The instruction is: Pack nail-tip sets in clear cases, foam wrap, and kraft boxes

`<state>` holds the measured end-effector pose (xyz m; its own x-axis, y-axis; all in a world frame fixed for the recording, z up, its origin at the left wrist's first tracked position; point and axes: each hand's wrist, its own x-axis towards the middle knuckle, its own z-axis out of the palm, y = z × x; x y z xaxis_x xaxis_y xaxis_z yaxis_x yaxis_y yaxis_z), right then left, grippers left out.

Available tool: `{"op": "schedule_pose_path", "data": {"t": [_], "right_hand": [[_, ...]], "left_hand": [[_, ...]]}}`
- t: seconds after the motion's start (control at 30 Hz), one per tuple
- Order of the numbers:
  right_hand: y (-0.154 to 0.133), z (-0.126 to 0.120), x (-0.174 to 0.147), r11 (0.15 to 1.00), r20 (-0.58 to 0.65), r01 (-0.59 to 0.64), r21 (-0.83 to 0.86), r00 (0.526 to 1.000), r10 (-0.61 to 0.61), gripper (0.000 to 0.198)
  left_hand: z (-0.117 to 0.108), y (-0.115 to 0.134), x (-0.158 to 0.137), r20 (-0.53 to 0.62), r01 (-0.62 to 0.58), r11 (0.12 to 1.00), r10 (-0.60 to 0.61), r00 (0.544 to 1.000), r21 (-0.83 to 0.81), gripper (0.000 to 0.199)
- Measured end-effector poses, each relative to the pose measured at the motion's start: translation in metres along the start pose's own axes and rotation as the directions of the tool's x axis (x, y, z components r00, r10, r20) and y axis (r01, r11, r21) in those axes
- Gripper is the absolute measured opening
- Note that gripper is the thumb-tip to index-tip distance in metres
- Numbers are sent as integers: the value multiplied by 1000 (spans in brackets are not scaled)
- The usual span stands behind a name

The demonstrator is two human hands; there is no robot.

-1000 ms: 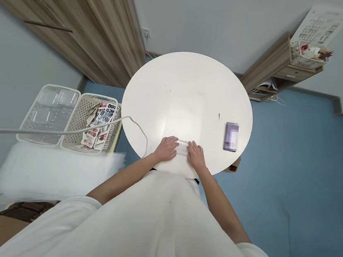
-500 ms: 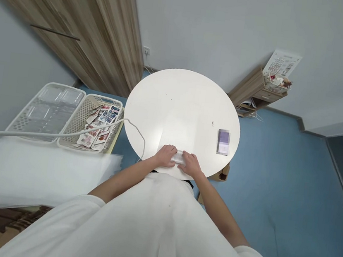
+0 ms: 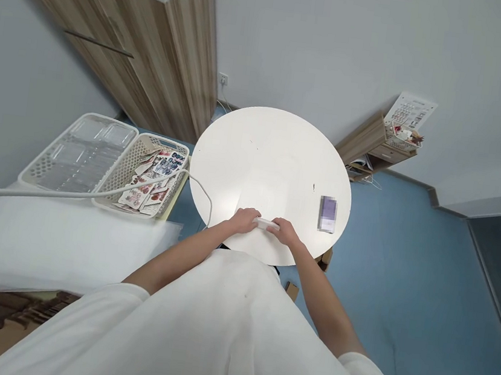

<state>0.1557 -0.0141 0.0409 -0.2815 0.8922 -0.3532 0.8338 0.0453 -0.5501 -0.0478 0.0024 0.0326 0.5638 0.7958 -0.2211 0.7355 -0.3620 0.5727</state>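
Between my two hands is a small clear plastic box (image 3: 266,224), seen edge-on over the near part of the round white table (image 3: 278,148). My left hand (image 3: 245,220) grips its left end, the fingers curled around it. At the opposite end, my right hand (image 3: 284,231) holds on with thumb and fingers closed. What the box contains, if anything, is too small to make out. A pale sheet, hard to tell from the tabletop, seems to lie just beyond the hands.
A purple, blurred-out item (image 3: 327,214) lies at the table's right. On the left stand a basket of clear boxes (image 3: 28,172) and a basket of printed cards (image 3: 182,150). A white cable (image 3: 71,195) crosses them to the table. Behind is a wooden cabinet (image 3: 176,50).
The clear box, flat before with its top showing, is now tilted up on edge between both hands. My view has shifted slightly, moving the surroundings in the picture.
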Motion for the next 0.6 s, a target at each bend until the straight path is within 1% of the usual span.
{"op": "schedule_pose_path", "data": {"t": [0.1,0.17,0.23,0.3,0.37,0.43,0.53,0.6], "right_hand": [[4,1,6,987,21,-87,135,996,85,27],[9,3,8,968,4,-122,219,992,124,28],[15,5,10,946,-9,-141,293,989,150,29],[20,7,11,925,-6,-148,351,987,160,29],[23,10,12,917,-20,-160,365,984,179,29],[24,13,14,920,-66,-194,342,971,229,28],[24,19,18,916,-150,-272,295,934,325,25],[23,24,18,908,-183,-312,278,911,369,24]], "left_hand": [[-4,-13,5,25,57,993,-55,998,-102,33],[-5,-22,8,25,99,982,-97,995,-163,32],[-6,-31,10,21,175,962,-175,984,-211,28],[-6,-40,10,23,276,933,-278,960,-233,24],[-5,-46,10,33,353,906,-356,934,-231,24],[-4,-49,10,37,397,894,-398,917,-209,25],[-2,-50,10,33,454,876,-455,890,-161,22],[0,-48,9,31,479,868,-479,877,-128,20]]}}
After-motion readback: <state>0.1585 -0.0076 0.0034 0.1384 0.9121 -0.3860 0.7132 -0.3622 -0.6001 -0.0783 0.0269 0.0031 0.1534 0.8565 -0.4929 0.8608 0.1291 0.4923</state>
